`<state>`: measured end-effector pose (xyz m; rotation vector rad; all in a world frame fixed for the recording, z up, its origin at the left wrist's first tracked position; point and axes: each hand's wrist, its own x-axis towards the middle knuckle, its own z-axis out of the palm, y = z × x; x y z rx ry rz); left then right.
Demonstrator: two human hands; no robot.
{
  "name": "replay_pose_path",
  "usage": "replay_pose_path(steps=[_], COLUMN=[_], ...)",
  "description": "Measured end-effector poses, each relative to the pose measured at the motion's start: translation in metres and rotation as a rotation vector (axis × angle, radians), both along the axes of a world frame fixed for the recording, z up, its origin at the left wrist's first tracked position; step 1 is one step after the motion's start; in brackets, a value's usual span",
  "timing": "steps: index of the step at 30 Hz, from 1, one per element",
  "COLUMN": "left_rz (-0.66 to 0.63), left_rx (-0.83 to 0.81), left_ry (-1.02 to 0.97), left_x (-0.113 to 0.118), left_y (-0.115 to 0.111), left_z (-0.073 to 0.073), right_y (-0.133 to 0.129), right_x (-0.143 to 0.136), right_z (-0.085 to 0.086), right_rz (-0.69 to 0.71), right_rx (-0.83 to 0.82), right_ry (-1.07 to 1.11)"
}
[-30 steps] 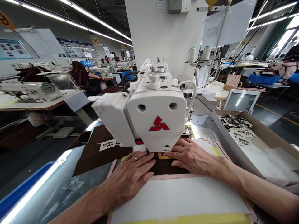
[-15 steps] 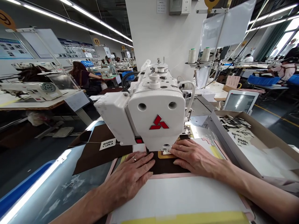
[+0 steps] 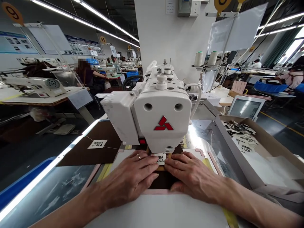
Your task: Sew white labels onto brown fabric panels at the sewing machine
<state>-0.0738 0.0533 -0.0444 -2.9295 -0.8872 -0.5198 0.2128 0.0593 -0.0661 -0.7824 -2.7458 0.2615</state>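
Observation:
In the head view a white sewing machine head with a red emblem stands before me. Below it lies a white label with black lettering, partly covered by my fingers, framed by a yellow-brown edge on dark brown fabric. My left hand rests flat on the left of the fabric, its fingertips touching the label's left side. Opposite, my right hand lies with outstretched fingers at the label's right edge. Both hands are open and press down. A white template board with pink and yellow strips holds the fabric.
At the left a brown fabric piece carries another label, with a thread running toward the machine. A cardboard box of loose labels stands at the right, near a tablet-like screen. Thread cones stand behind.
The template and fabric have slid toward me, and a label now shows beneath the machine head. My hands have come closer together around it. The left fabric piece has shifted left.

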Motion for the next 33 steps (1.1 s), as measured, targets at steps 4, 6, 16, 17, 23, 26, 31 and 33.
replay_pose_path(steps=[4, 6, 16, 17, 23, 26, 31, 33], left_rz=[-0.005, -0.029, 0.0, -0.003, -0.008, -0.001, -0.005, -0.029], left_rx=[-0.032, -0.078, -0.153, -0.155, -0.186, -0.189, -0.167, -0.172], left_ry=[0.124, 0.157, 0.201, 0.194, 0.14, 0.127, 0.082, 0.074], left_x=[0.008, 0.006, 0.005, 0.006, 0.007, 0.006, 0.005, 0.005], left_y=[0.01, 0.013, 0.017, 0.017, 0.018, 0.017, 0.016, 0.017], left_z=[-0.009, -0.012, -0.023, -0.023, -0.024, -0.024, -0.022, -0.022], right_y=[-0.001, -0.002, 0.004, 0.005, 0.011, 0.012, 0.013, 0.013], right_x=[0.001, 0.003, 0.004, 0.003, -0.002, -0.003, -0.005, -0.006], right_z=[0.0, -0.001, -0.003, -0.002, 0.007, 0.009, 0.009, 0.011], right_rz=[0.003, 0.009, 0.018, 0.023, -0.009, -0.042, -0.049, -0.059], right_rx=[0.008, 0.011, 0.009, -0.002, -0.062, -0.073, -0.068, -0.058], right_ry=[0.017, 0.038, 0.06, 0.056, 0.039, 0.025, 0.014, -0.001])
